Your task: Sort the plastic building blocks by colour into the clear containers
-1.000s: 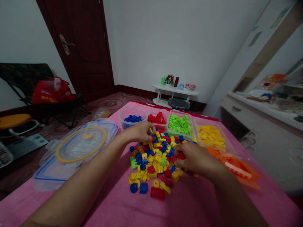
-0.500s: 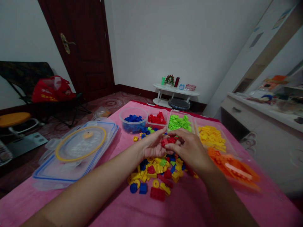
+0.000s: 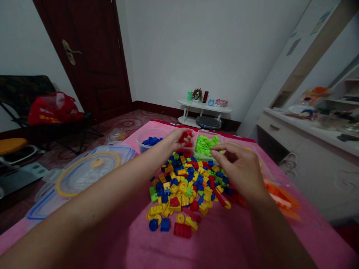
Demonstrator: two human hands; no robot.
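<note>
Right now my left hand [image 3: 181, 137] is over the clear red-block tub [image 3: 187, 152], its fingers bent around a few red pieces [image 3: 188, 133]. The red shows between the curled fingertips and the palm; I can't count the pieces from here, nor tell whether the fingers touch the tub. My right hand [image 3: 238, 160] hangs above the right side of the mixed pile [image 3: 182, 183], thumb and forefinger loosely bent with a narrow gap between them, and I see no block in that grip. Those fingertips line up with the near right corner of the green-block tub [image 3: 206, 157], while the pile's yellow, blue, red and green blocks lie below and to the left of them on the pink cloth [image 3: 218, 243]. Beyond my left forearm is the round blue-block tub [image 3: 140, 139]; the orange pieces [image 3: 283, 200] lie to the right of my right wrist.
</note>
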